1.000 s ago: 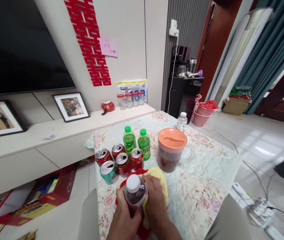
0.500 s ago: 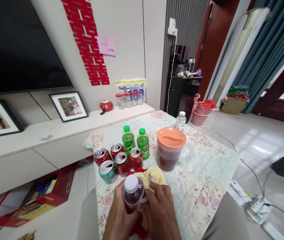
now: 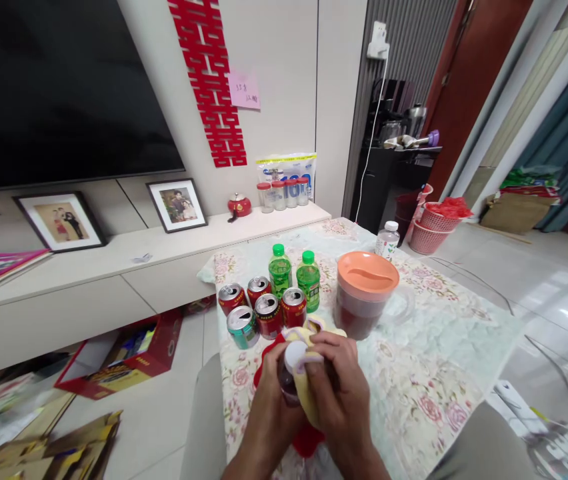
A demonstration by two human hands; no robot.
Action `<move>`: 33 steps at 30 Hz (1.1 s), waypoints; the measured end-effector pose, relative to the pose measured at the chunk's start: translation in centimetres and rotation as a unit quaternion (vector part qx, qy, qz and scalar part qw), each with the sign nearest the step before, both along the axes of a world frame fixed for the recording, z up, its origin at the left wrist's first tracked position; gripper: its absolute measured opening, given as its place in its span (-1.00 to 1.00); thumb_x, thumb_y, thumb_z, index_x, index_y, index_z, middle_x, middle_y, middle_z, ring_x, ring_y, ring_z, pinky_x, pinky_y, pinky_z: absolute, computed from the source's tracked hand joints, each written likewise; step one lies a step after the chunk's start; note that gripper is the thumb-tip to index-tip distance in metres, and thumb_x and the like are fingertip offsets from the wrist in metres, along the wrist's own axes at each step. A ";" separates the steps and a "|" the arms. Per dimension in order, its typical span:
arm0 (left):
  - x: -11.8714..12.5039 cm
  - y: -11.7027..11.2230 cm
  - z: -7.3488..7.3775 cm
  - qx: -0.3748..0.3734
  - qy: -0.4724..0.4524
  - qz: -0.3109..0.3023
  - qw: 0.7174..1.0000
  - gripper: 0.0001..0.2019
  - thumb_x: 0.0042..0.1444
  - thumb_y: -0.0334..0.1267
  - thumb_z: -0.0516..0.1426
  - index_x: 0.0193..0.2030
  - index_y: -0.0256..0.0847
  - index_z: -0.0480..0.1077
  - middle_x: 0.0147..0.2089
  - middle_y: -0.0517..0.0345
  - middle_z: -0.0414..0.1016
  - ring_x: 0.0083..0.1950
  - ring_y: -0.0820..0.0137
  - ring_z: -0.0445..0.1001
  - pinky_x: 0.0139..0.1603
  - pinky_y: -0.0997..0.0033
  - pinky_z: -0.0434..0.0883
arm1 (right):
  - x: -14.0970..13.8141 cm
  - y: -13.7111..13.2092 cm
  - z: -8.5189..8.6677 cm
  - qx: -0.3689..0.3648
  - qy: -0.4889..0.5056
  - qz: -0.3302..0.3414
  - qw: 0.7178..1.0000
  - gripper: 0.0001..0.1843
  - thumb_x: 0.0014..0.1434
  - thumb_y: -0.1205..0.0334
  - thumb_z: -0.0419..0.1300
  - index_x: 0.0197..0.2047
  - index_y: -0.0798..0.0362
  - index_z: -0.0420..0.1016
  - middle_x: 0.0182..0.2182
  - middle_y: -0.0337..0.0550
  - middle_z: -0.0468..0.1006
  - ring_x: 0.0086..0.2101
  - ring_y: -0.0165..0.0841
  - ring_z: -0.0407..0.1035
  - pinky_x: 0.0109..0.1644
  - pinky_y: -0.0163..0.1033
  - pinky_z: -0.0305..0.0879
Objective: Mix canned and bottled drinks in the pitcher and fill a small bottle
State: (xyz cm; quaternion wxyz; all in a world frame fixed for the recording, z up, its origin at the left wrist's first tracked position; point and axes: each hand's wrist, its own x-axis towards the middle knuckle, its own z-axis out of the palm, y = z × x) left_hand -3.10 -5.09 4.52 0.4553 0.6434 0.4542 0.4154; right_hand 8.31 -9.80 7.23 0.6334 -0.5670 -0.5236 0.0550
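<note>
My left hand (image 3: 273,393) is wrapped round a clear bottle (image 3: 288,388) with dark liquid and a white cap (image 3: 295,355). In my right hand (image 3: 341,380) is a yellow cloth (image 3: 304,395), pressed against the cap and side of the bottle. Under both hands lies something red (image 3: 309,439), mostly hidden. Just beyond stand several opened drink cans, red ones (image 3: 268,317) and a teal one (image 3: 243,328). Two green bottles (image 3: 309,283) are behind them. To the right of the hands sits a pitcher (image 3: 359,310) of dark liquid with an orange lid (image 3: 368,272).
A floral cloth (image 3: 414,373) covers the table. At its far edge stands a white-capped bottle (image 3: 387,241). A white cabinet (image 3: 179,253) bears picture frames, red-lidded jars (image 3: 278,195) and a red pot (image 3: 239,205). On the floor are a red box (image 3: 129,360) and power strips (image 3: 514,407).
My right hand has brought the cloth up from the bottle's side to its white cap. The view has swung left, so the scene sits further right.
</note>
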 end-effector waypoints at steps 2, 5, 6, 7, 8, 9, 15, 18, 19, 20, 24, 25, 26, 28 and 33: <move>0.4 -0.4 -0.2 -0.027 -0.025 0.005 0.999 -0.27 -0.06 -0.13 0.37 0.25 -0.19 0.24 0.21 -0.21 0.52 0.12 -0.01 0.62 0.11 -0.03 0.59 | -0.7 0.6 -1.4 -0.012 0.002 -0.006 1.000 -0.70 0.48 0.16 0.03 0.12 -0.02 0.52 0.05 -0.03 0.60 0.09 -0.24 0.45 0.19 -0.06 0.38; 0.2 -0.6 -0.1 -0.068 -0.063 -0.049 0.995 -0.21 -0.06 -0.27 0.37 0.30 -0.16 0.16 0.24 -0.25 0.53 0.18 -0.02 0.61 0.14 -0.03 0.60 | -1.0 1.1 -3.8 -0.029 0.010 -0.011 0.999 -0.59 0.53 0.16 -0.08 0.24 0.01 0.49 0.14 -0.01 0.58 0.17 -0.26 0.42 0.25 -0.04 0.35; -0.1 -0.6 0.0 -0.076 -0.062 -0.074 0.992 -0.20 -0.04 -0.31 0.35 0.34 -0.16 0.12 0.28 -0.27 0.50 0.22 -0.02 0.59 0.19 -0.05 0.57 | -0.9 1.2 -4.4 -0.035 0.013 -0.010 0.999 -0.58 0.54 0.16 -0.09 0.23 0.01 0.50 0.13 -0.02 0.58 0.17 -0.27 0.42 0.26 -0.06 0.35; -0.4 -0.6 0.0 -0.080 -0.052 -0.099 0.990 -0.18 0.00 -0.35 0.31 0.38 -0.17 0.06 0.32 -0.29 0.47 0.28 -0.01 0.56 0.26 -0.06 0.54 | -0.7 1.3 -4.8 -0.041 0.016 -0.007 0.999 -0.58 0.54 0.16 -0.09 0.21 0.01 0.51 0.12 -0.03 0.59 0.16 -0.28 0.43 0.27 -0.08 0.35; -0.7 -0.6 0.0 -0.080 -0.036 -0.122 0.989 -0.17 0.05 -0.37 0.27 0.43 -0.18 0.00 0.37 -0.32 0.41 0.34 0.00 0.51 0.34 -0.09 0.48 | -0.4 1.4 -5.0 -0.047 0.017 -0.003 0.999 -0.58 0.54 0.15 -0.10 0.19 0.01 0.53 0.10 -0.04 0.60 0.15 -0.30 0.44 0.26 -0.10 0.36; -1.0 -0.5 0.0 -0.077 -0.017 -0.141 0.987 -0.15 0.09 -0.39 0.24 0.46 -0.19 -0.06 0.43 -0.34 0.34 0.40 0.01 0.45 0.41 -0.10 0.41 | -0.1 1.4 -5.1 -0.052 0.018 0.003 0.998 -0.58 0.54 0.15 -0.10 0.17 0.01 0.54 0.08 -0.05 0.61 0.13 -0.31 0.45 0.26 -0.12 0.37; -1.5 0.1 -0.9 -0.034 0.033 -0.151 0.987 -0.17 0.22 -0.30 0.18 0.54 -0.20 -0.15 0.59 -0.29 0.04 0.61 0.04 0.09 0.59 -0.12 0.11 | 1.4 1.9 -4.1 -0.085 0.007 0.018 0.996 -0.55 0.54 0.16 -0.11 0.04 -0.02 0.62 0.01 -0.05 0.62 0.08 -0.31 0.47 0.21 -0.15 0.41; -1.1 0.2 -1.0 -0.043 0.017 -0.131 0.990 -0.19 0.18 -0.24 0.25 0.50 -0.15 -0.03 0.54 -0.24 0.15 0.57 0.01 0.17 0.56 -0.12 0.17 | 2.0 2.1 -4.4 -0.099 0.002 0.010 0.995 -0.55 0.53 0.18 -0.13 0.02 -0.01 0.61 -0.04 -0.06 0.63 0.03 -0.31 0.49 0.17 -0.16 0.43; -1.0 0.2 -0.9 -0.050 0.013 -0.121 0.991 -0.18 0.15 -0.23 0.28 0.49 -0.13 0.00 0.52 -0.23 0.19 0.54 0.00 0.21 0.54 -0.13 0.20 | 2.2 2.1 -4.7 -0.107 -0.001 0.006 0.994 -0.56 0.52 0.20 -0.13 -0.04 0.00 0.61 -0.09 -0.08 0.64 -0.04 -0.31 0.51 0.11 -0.18 0.45; -0.8 0.2 -0.8 -0.055 0.011 -0.109 0.992 -0.16 0.11 -0.23 0.30 0.48 -0.13 0.03 0.51 -0.22 0.22 0.53 -0.01 0.24 0.53 -0.13 0.21 | 2.4 2.1 -5.0 -0.115 -0.005 0.002 0.993 -0.57 0.51 0.21 -0.11 -0.14 0.00 0.59 -0.18 -0.10 0.64 -0.13 -0.32 0.52 0.01 -0.21 0.48; -0.8 0.3 -0.6 -0.046 0.029 -0.074 0.996 -0.11 -0.01 -0.24 0.33 0.45 -0.17 0.06 0.47 -0.26 0.25 0.48 -0.05 0.30 0.50 -0.17 0.24 | 2.4 2.3 -6.6 -0.146 -0.036 -0.018 0.988 -0.69 0.38 0.26 0.03 -0.37 -0.03 0.50 -0.43 -0.15 0.54 -0.38 -0.26 0.41 -0.25 -0.18 0.41; -0.9 0.4 -0.6 -0.041 0.038 -0.069 0.996 -0.11 -0.02 -0.25 0.33 0.44 -0.18 0.07 0.46 -0.27 0.26 0.47 -0.06 0.31 0.49 -0.18 0.25 | 2.2 2.4 -6.8 -0.149 -0.045 -0.023 0.988 -0.73 0.34 0.29 0.04 -0.32 -0.02 0.53 -0.39 -0.11 0.57 -0.34 -0.22 0.41 -0.19 -0.14 0.40; -1.1 0.5 -0.6 -0.035 0.046 -0.064 0.996 -0.11 -0.04 -0.26 0.33 0.43 -0.20 0.09 0.45 -0.28 0.28 0.46 -0.07 0.32 0.48 -0.18 0.26 | 2.0 2.5 -7.0 -0.151 -0.055 -0.027 0.987 -0.75 0.30 0.33 0.05 -0.26 -0.02 0.56 -0.33 -0.06 0.59 -0.29 -0.17 0.42 -0.12 -0.09 0.39; -1.4 0.8 -0.5 -0.023 0.060 -0.049 0.997 -0.12 -0.09 -0.30 0.31 0.42 -0.21 0.13 0.42 -0.26 0.30 0.46 -0.08 0.31 0.48 -0.17 0.25 | 1.4 2.7 -7.2 -0.154 -0.071 -0.033 0.985 -0.72 0.20 0.41 0.07 -0.22 -0.02 0.59 -0.26 0.01 0.60 -0.23 -0.11 0.40 -0.05 -0.02 0.35; -2.1 1.3 0.0 -0.047 0.072 -0.028 0.996 -0.09 -0.24 -0.44 0.29 0.37 -0.17 0.22 0.38 -0.15 0.35 0.43 -0.06 0.32 0.49 -0.10 0.23 | 0.7 2.8 -7.0 -0.145 -0.074 -0.034 0.986 -0.76 0.15 0.43 0.10 -0.35 -0.03 0.55 -0.38 -0.03 0.56 -0.33 -0.14 0.40 -0.20 -0.09 0.35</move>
